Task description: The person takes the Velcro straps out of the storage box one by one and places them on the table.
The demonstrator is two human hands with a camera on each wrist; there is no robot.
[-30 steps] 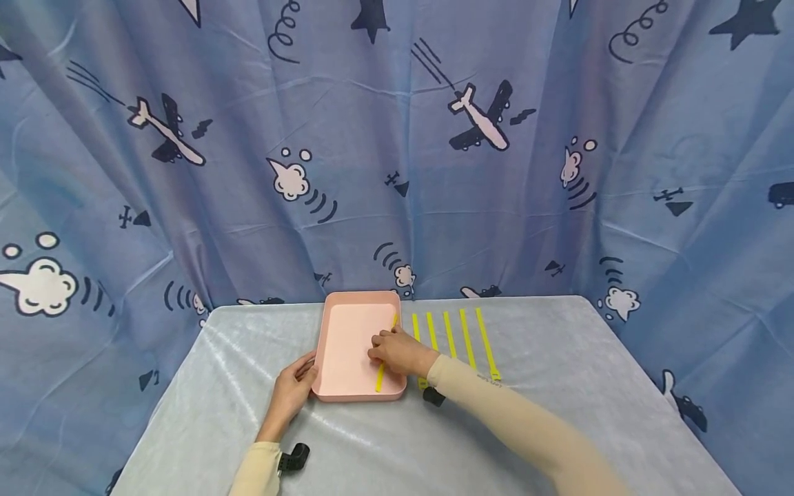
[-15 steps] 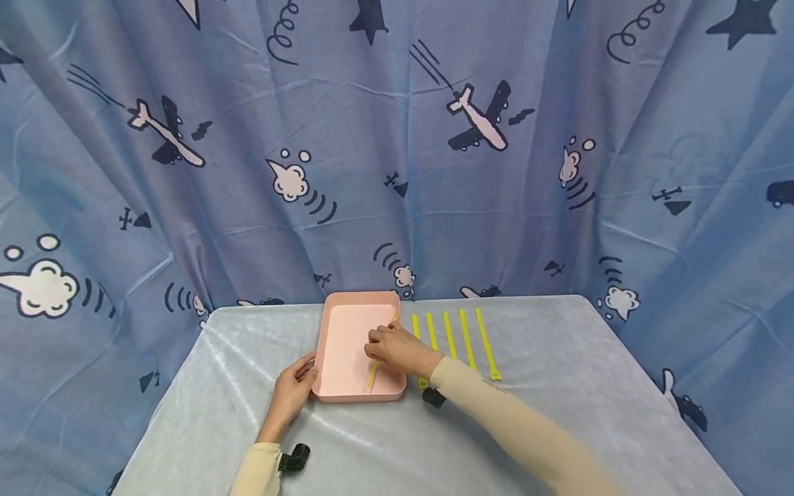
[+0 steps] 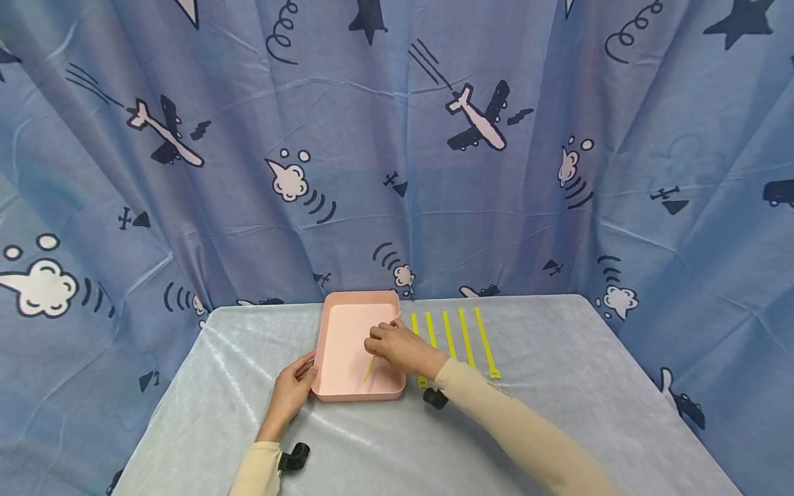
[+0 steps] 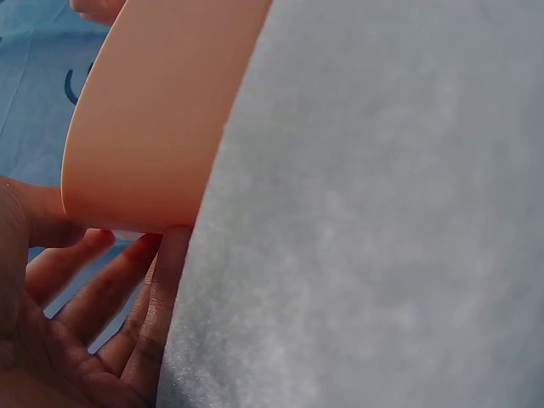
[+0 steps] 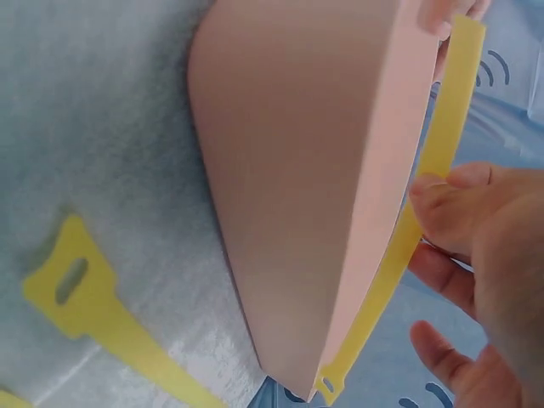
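A yellow hook-and-loop cable tie (image 5: 391,272) with a slotted head is pinched between the thumb and fingers of my right hand (image 3: 406,350). The hand is over the right half of the shallow pink tray (image 3: 344,331), and the tie slants edge-on across it in the head view. In the right wrist view the slotted end hangs lowest, beside the tray's rim. My left hand (image 3: 291,393) rests against the tray's near left side. Its fingers (image 4: 161,306) lie extended, fingertips at the outer wall, with the thumb near the rim.
Several more yellow cable ties (image 3: 487,342) lie in a row on the pale cloth-covered table (image 3: 546,427), just right of the tray; my right hand and forearm hide some of their lower ends. Behind the table's far edge hangs a blue patterned curtain (image 3: 347,124).
The cable tie has turned from flat to edge-on and its near end has shifted left and up, as my right hand tilts it. The left hand and the tray stay in place.
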